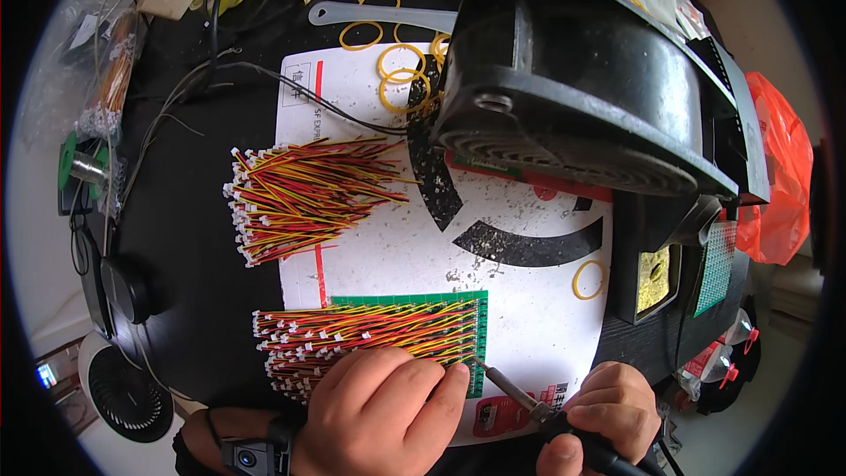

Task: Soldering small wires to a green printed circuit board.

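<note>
A green circuit board (483, 326) lies on a white printed sheet, mostly covered by rows of red, black and yellow wires (379, 322) with white plugs at their left ends. Over the board's lower part rests my left hand (388, 405), fingers curled and closed, the index fingertip near the board's right edge. What sits under those fingers is hidden. My right hand (617, 410) grips a soldering iron (511, 385) by its black handle. The iron's tip reaches the wire ends beside my left index fingertip; whether it touches cannot be told.
Loose plug wires (308, 198) are heaped behind the board. A large black fan (582, 70) stands at back right, near a holder with brass wool (654, 282) and another green board (716, 269). Yellow rubber bands (404, 79) and a solder spool (86, 166) lie farther off.
</note>
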The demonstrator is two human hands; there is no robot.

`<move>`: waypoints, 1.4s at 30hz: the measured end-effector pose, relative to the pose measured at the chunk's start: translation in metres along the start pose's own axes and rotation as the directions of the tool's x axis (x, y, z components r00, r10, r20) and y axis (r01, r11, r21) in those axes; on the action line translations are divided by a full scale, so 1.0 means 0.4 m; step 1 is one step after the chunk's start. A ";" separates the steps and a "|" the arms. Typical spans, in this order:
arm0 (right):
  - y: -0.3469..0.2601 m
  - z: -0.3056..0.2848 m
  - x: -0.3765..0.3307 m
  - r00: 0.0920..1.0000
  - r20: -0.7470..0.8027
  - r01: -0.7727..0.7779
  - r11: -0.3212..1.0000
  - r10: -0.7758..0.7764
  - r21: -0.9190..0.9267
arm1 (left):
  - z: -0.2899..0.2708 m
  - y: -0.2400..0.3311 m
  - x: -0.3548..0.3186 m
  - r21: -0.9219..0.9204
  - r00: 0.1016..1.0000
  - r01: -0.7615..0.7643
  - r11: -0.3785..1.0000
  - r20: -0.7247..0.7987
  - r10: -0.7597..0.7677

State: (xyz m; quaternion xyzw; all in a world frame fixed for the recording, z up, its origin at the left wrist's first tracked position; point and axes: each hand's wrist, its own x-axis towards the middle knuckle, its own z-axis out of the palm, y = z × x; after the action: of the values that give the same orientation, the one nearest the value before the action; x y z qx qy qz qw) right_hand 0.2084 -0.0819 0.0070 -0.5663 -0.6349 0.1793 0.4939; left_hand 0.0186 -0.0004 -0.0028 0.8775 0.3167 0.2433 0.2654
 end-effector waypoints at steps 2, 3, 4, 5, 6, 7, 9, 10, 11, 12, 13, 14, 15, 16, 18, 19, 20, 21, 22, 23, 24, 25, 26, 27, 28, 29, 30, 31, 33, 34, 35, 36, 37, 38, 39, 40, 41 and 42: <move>0.000 -0.004 0.001 0.999 0.034 -0.007 1.000 0.006 0.011 | -0.001 0.001 0.000 0.003 1.000 0.002 1.000 0.003 -0.002; -0.001 -0.004 0.002 0.999 0.034 -0.006 1.000 0.005 0.012 | -0.002 0.002 0.000 0.005 1.000 0.004 1.000 0.006 -0.004; -0.001 -0.004 0.001 0.999 0.036 -0.010 1.000 0.009 0.013 | -0.002 0.002 0.000 0.004 1.000 0.004 1.000 0.007 -0.004; -0.002 -0.004 0.001 0.999 0.038 -0.013 1.000 0.013 0.014 | -0.003 0.003 0.000 0.004 1.000 0.007 1.000 0.009 -0.007; -0.001 -0.006 0.001 0.999 0.038 -0.014 1.000 0.013 0.014 | -0.003 0.003 0.000 0.004 1.000 0.010 1.000 0.010 -0.010; 0.001 -0.007 0.001 0.999 0.046 -0.005 1.000 0.005 0.015 | -0.001 0.003 0.000 0.003 1.000 0.009 1.000 0.011 -0.009; -0.004 -0.008 -0.012 0.999 0.053 0.003 1.000 -0.004 0.016 | 0.001 0.004 0.000 0.008 1.000 0.017 1.000 0.006 -0.017; -0.018 -0.004 -0.026 0.991 0.046 -0.120 0.990 0.124 -0.074 | 0.000 0.004 0.000 0.009 1.000 0.018 1.000 0.007 -0.018; -0.026 -0.002 -0.035 0.968 0.027 -0.242 0.957 0.249 -0.162 | -0.001 0.004 0.001 0.008 1.000 0.020 1.000 0.010 -0.020; -0.016 -0.008 -0.037 0.968 0.027 -0.242 0.957 0.249 -0.161 | -0.002 0.004 0.001 0.007 1.000 0.023 1.000 0.012 -0.023; -0.001 -0.010 -0.019 0.993 0.024 -0.112 0.992 0.113 -0.059 | -0.002 0.004 0.001 0.006 1.000 0.022 1.000 0.012 -0.022; 0.007 -0.011 -0.008 1.000 0.006 0.023 0.999 -0.024 0.043 | -0.002 0.004 0.001 0.007 1.000 0.026 1.000 0.017 -0.026; 0.005 -0.009 -0.005 1.000 0.003 0.006 0.999 -0.006 0.041 | -0.002 0.004 0.002 0.007 0.999 0.030 1.000 0.021 -0.031; 0.003 -0.008 -0.005 1.000 0.003 0.006 0.999 -0.006 0.042 | -0.002 0.005 0.001 0.008 0.999 0.031 0.999 0.021 -0.031; -0.001 -0.007 -0.004 1.000 0.008 -0.004 1.000 0.004 0.031 | -0.003 0.006 0.000 0.006 0.999 0.031 0.999 0.014 -0.031; -0.001 -0.007 -0.003 1.000 0.008 -0.003 1.000 0.003 0.031 | -0.003 0.006 0.000 0.007 0.999 0.031 1.000 0.014 -0.031; -0.001 -0.007 -0.002 1.000 0.017 -0.002 1.000 0.001 0.029 | -0.002 0.006 0.000 0.007 1.000 0.029 1.000 0.007 -0.029; -0.001 -0.007 -0.001 1.000 0.026 0.000 1.000 0.000 0.028 | -0.002 0.005 0.000 0.007 1.000 0.027 1.000 0.000 -0.027; 0.000 -0.007 -0.001 1.000 0.027 -0.002 1.000 0.001 0.026 | 0.000 0.004 0.000 0.004 1.000 0.028 1.000 0.000 -0.028; 0.000 -0.007 -0.001 1.000 0.024 -0.004 1.000 0.003 0.025 | 0.002 0.002 0.001 -0.012 0.999 0.031 0.999 -0.008 -0.031; 0.000 -0.008 -0.002 1.000 0.021 -0.005 1.000 0.005 0.025 | 0.004 0.000 0.001 -0.028 0.999 0.034 0.999 -0.015 -0.034; -0.006 -0.004 -0.014 1.000 0.021 -0.005 1.000 0.005 0.028 | 0.003 -0.001 0.000 -0.026 0.999 0.035 0.999 -0.015 -0.036; -0.017 0.002 -0.037 0.992 -0.004 -0.125 0.991 0.125 -0.051 | 0.002 -0.001 0.000 -0.019 0.999 0.032 0.999 -0.017 -0.033; -0.023 0.006 -0.051 0.970 -0.038 -0.243 0.962 0.240 -0.127 | 0.002 -0.002 -0.001 -0.012 0.999 0.029 1.000 -0.019 -0.029; -0.023 0.006 -0.051 0.970 -0.038 -0.244 0.962 0.241 -0.127 | 0.002 -0.001 -0.001 -0.012 0.999 0.029 1.000 -0.018 -0.029; -0.023 0.005 -0.050 0.973 -0.034 -0.232 0.964 0.229 -0.130 | 0.002 0.000 -0.001 -0.010 1.000 0.026 1.000 -0.017 -0.026; -0.023 0.004 -0.049 0.976 -0.030 -0.220 0.967 0.218 -0.133 | 0.001 0.002 -0.001 -0.007 1.000 0.023 1.000 -0.015 -0.023; -0.016 0.002 -0.035 0.975 -0.031 -0.221 0.966 0.219 -0.134 | 0.002 0.001 0.000 -0.008 1.000 0.022 1.000 -0.015 -0.022; 0.002 -0.004 -0.001 1.000 0.020 0.006 1.000 -0.006 0.010 | 0.003 0.001 0.000 -0.004 1.000 0.025 1.000 -0.008 -0.025; 0.002 -0.003 -0.001 1.000 0.020 0.006 1.000 -0.006 0.010 | 0.004 0.001 0.000 -0.004 1.000 0.025 1.000 -0.007 -0.025; 0.002 -0.001 -0.001 1.000 0.009 0.006 1.000 -0.006 0.014 | 0.005 0.000 -0.001 -0.004 1.000 0.026 1.000 -0.010 -0.026; 0.003 0.000 -0.001 1.000 -0.002 0.006 1.000 -0.006 0.017 | 0.006 0.000 -0.001 -0.004 1.000 0.027 1.000 -0.012 -0.027; 0.003 0.000 0.000 1.000 -0.002 0.005 1.000 -0.005 0.018 | 0.005 -0.001 -0.001 -0.003 1.000 0.027 1.000 -0.011 -0.027; 0.003 0.000 0.000 1.000 0.005 0.006 1.000 -0.006 0.016 | 0.005 -0.002 -0.001 -0.002 1.000 0.024 1.000 -0.015 -0.024; 0.003 0.000 0.001 1.000 0.013 0.006 1.000 -0.006 0.014 | 0.005 -0.003 -0.001 -0.002 1.000 0.020 1.000 -0.018 -0.020; 0.001 -0.002 0.001 1.000 0.012 0.006 1.000 -0.006 0.012 | 0.006 -0.002 0.000 -0.003 1.000 0.018 1.000 -0.018 -0.018; 0.000 -0.003 0.001 1.000 0.016 -0.002 1.000 0.001 0.014 | 0.006 -0.001 0.000 -0.003 1.000 0.017 1.000 -0.023 -0.017; -0.002 -0.005 0.001 1.000 0.020 -0.009 1.000 0.009 0.017 | 0.006 -0.001 0.001 -0.003 0.999 0.016 1.000 -0.028 -0.016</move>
State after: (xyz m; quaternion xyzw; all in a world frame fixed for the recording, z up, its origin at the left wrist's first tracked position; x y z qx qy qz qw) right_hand 0.2096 -0.0823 0.0086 -0.5633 -0.6356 0.1925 0.4916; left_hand 0.0202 -0.0007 -0.0046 0.8712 0.3268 0.2538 0.2640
